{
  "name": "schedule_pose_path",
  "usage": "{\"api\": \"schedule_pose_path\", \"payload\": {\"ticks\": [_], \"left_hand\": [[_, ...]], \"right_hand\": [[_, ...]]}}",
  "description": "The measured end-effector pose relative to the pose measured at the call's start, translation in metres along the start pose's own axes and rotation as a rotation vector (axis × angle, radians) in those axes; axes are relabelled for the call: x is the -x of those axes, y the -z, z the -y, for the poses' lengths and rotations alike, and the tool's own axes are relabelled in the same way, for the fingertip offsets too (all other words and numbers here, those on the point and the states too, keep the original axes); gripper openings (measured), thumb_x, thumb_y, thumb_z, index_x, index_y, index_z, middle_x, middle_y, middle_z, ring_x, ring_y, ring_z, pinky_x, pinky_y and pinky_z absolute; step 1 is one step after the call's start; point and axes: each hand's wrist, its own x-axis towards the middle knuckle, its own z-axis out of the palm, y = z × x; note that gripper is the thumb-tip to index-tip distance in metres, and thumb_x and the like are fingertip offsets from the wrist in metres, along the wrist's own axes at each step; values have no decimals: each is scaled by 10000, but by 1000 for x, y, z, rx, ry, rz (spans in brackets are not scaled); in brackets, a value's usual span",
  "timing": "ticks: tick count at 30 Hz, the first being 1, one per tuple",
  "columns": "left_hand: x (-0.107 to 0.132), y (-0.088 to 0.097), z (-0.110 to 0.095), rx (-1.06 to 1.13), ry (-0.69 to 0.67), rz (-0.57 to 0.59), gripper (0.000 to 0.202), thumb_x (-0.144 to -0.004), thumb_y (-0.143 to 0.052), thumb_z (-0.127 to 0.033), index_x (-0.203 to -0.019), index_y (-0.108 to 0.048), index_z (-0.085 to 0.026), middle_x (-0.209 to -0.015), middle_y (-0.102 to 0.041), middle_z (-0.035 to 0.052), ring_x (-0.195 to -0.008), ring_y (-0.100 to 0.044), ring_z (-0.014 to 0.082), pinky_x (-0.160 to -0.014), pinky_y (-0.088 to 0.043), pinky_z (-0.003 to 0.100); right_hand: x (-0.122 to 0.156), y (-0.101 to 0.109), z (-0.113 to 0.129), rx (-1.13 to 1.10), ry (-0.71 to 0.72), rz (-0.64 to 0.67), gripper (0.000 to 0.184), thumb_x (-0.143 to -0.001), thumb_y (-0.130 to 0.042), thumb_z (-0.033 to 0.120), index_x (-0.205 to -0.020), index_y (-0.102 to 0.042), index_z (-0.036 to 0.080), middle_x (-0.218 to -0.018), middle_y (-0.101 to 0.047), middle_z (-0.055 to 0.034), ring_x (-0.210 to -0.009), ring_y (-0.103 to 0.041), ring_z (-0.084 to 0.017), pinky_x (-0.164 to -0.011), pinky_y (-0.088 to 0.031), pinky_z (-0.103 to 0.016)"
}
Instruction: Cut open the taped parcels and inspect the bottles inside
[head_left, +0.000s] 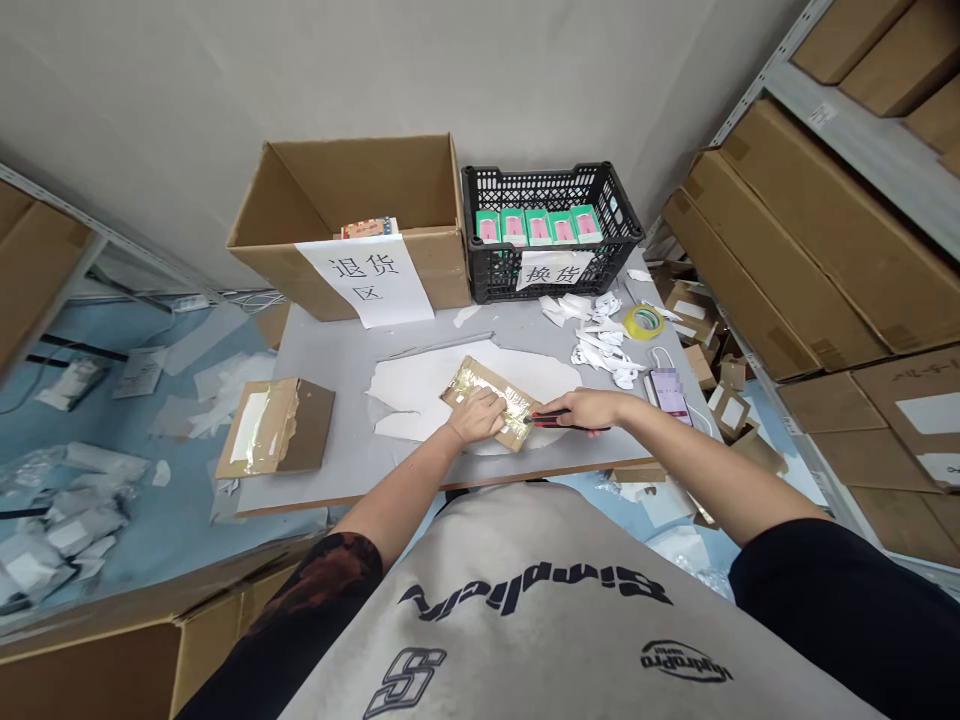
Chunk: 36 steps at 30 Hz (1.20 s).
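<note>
A small brown cardboard box [487, 378] with shiny tape over its top lies at the middle of the table, on a torn white sheet [409, 385]. My left hand [478, 415] presses on the box's top, its fingers bent against the tape; whether they pinch anything is hidden. In my right hand [589, 408] is a red and black utility knife [551, 418], gripped with its tip at the right end of the box. The blade itself is too small to make out.
Behind stand a large open carton [442, 265] and a black crate [555, 285] holding several green-and-pink boxes. Crumpled paper [600, 345], a yellow tape roll [643, 322] and a phone [669, 392] lie right. A torn-open carton [307, 425] sits left.
</note>
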Motion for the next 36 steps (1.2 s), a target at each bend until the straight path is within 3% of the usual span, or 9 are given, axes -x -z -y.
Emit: {"api": "schedule_pose_path", "payload": {"ticks": [7,12,15,20,24,29,36], "left_hand": [[-11,1,6,68,80,-7,228,-891,-426,-210,-800,-634,-183,-735,-612,82,-817,-551,223,-808,-390,370],[-23,9,14,103,88,79,325,-953,-406,-315,-779,-651,-190,-749,-645,85,-833,-575,225,-816,-389,379],[-27,11,3,69,109,109,347,-958,-401,-330,-780,-659,-180,-775,-663,99,-854,-586,240,-825,-383,400],[-30,3,-29,61,184,53,330,-946,-388,-251,-800,-667,-152,-799,-679,113,-860,-598,247,-860,-376,417],[-33,-5,-40,53,278,20,352,-940,-391,-234,-748,-675,-155,-724,-679,99,-775,-601,231,-832,-379,404],[-30,-7,-34,89,325,-32,505,-977,-359,-307,-583,-653,-187,-581,-641,74,-714,-587,214,-796,-371,396],[-18,-4,-19,111,226,-40,588,-1009,-303,-347,-542,-631,-205,-536,-616,44,-639,-549,179,-768,-370,382]], "right_hand": [[-7,-1,-14,-161,-4,-8,552,-894,-547,289,-1439,-464,309,-515,-580,36,-388,-513,-96,-459,-414,-196],[-12,-7,-21,-310,-19,-44,567,-887,-539,267,-1447,-452,290,-520,-558,42,-400,-512,-92,-462,-409,-189],[-14,-15,-26,-300,-27,-86,551,-898,-535,288,-1443,-456,312,-501,-554,42,-403,-524,-104,-470,-416,-199],[-12,-25,-32,-202,-16,-129,527,-919,-516,310,-1443,-457,310,-463,-551,44,-417,-545,-117,-516,-441,-215],[-10,-27,-29,-214,-19,-127,530,-933,-488,315,-1460,-428,316,-487,-577,39,-432,-551,-117,-539,-457,-223],[-9,-24,-20,-205,-14,-80,547,-937,-470,333,-1478,-398,300,-523,-618,23,-422,-541,-114,-539,-458,-222],[-15,-35,-5,-104,4,-143,530,-952,-451,339,-1479,-390,321,-561,-623,28,-440,-555,-109,-574,-467,-224]]}}
